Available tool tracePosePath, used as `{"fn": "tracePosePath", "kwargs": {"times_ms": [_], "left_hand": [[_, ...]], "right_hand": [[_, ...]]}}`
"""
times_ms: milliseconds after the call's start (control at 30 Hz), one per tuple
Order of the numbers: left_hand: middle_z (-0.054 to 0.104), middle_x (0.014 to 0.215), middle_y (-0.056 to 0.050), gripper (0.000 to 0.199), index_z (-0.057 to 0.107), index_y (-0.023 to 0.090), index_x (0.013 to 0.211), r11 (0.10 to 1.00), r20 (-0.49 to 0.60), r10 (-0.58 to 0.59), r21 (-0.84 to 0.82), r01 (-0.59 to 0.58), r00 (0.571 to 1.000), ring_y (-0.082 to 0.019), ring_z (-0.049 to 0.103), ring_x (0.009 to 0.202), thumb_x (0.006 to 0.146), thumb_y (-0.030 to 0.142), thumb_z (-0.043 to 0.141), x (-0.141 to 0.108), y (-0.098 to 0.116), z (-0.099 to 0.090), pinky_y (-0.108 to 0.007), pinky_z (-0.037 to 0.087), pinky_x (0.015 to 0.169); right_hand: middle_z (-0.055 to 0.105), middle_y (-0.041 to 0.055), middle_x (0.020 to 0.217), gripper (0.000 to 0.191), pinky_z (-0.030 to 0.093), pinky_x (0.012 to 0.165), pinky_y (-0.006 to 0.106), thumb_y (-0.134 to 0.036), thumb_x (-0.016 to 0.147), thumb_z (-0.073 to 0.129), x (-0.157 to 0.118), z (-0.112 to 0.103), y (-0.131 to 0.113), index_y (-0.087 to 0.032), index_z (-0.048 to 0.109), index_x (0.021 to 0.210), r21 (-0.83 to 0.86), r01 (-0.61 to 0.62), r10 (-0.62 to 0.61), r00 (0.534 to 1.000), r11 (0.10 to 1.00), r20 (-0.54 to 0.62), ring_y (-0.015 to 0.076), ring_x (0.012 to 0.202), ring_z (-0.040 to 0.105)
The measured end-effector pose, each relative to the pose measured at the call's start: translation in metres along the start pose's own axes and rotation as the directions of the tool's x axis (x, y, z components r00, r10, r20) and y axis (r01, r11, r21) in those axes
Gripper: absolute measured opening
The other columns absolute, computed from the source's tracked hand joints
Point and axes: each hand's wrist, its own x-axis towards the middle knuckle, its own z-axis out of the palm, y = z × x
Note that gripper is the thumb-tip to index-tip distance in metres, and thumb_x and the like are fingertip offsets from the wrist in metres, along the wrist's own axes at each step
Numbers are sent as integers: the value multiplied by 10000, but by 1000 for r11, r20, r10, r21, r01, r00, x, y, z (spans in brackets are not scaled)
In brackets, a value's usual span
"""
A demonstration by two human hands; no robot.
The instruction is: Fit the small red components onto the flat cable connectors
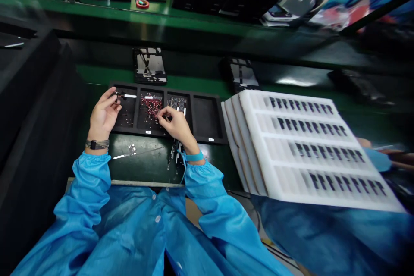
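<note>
My left hand [104,112] is over the left end of a black divided tray [208,139], its thumb and fingers closed on a small flat strip part [128,95] with a dark end and a white end. My right hand [176,124] reaches into the second compartment with thumb and forefinger pinched together. Many tiny red and pink parts [151,107] lie heaped there beside the fingertips. Whatever is in that pinch is too small to make out. Small grey strip parts [177,102] fill the third compartment, partly behind my right hand.
Nearer me on the green bench lie a loose strip part [124,152] and a bunch of dark strips [174,155]. White foam trays [258,138] holding rows of dark pieces stand at the right. Flat device assemblies [149,65] sit behind the tray. A black wall [42,129] borders the left.
</note>
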Motion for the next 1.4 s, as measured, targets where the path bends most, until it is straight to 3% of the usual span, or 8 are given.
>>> {"fn": "tracePosePath", "kwargs": {"times_ms": [200,500,633,800,1133,1233,1300,1400], "left_hand": [[717,912,-34,226,750,210,952,1000,14,-9,5,9,1000,-119,648,743,761,95,787,-3,-1,5,-224,529,659],[705,877,-26,202,720,211,912,1000,16,-7,13,6,1000,-119,645,731,762,88,777,-3,-3,9,-227,529,662],[700,876,-31,182,721,210,901,999,16,-9,37,9,1000,-119,644,726,775,91,776,-3,-3,10,-222,532,655],[705,898,-28,283,773,228,1033,999,41,4,36,-5,999,-119,673,778,784,93,777,-7,1,14,-215,551,702],[699,865,-25,242,766,192,969,993,138,-73,101,59,988,-130,683,776,755,94,825,-18,-7,28,-236,566,698],[701,865,-25,248,769,190,976,992,135,-70,110,55,988,-132,682,770,751,99,823,-18,-10,29,-240,567,693],[706,872,-28,245,775,191,975,993,129,-60,113,45,990,-135,682,771,750,104,818,-18,-12,30,-242,571,694],[711,860,-29,261,785,186,989,992,119,-45,120,30,992,-140,687,778,742,110,818,-19,-16,32,-245,574,695]], "right_hand": [[747,36,792,63,454,682,303,-239,799,648,0,5,1,-219,590,782,153,-9,12,1000,988,-24,180,713,663],[772,12,761,117,502,756,327,-180,795,608,-1,5,-3,-204,679,886,208,24,-37,998,978,56,203,754,724],[835,44,893,195,537,836,363,-190,867,602,-1,3,-5,-204,792,904,160,16,-39,990,987,138,236,878,775],[851,79,1028,169,562,917,400,-266,915,673,-2,2,-7,-206,814,987,248,13,-55,985,969,163,258,992,790],[846,86,1070,130,564,862,378,-319,871,759,-3,-2,-9,-209,827,881,336,-30,9,998,941,62,275,1055,773],[848,92,1009,215,544,670,324,-390,884,754,-4,-1,-9,-192,812,945,397,-61,49,998,916,42,227,832,757],[846,80,960,319,458,504,289,-443,875,768,-4,0,-8,-185,785,1061,450,-130,105,991,883,80,151,562,630],[846,80,963,401,364,404,268,-482,830,810,-4,2,-8,-180,741,1085,518,-204,162,979,830,127,80,405,455]]}}
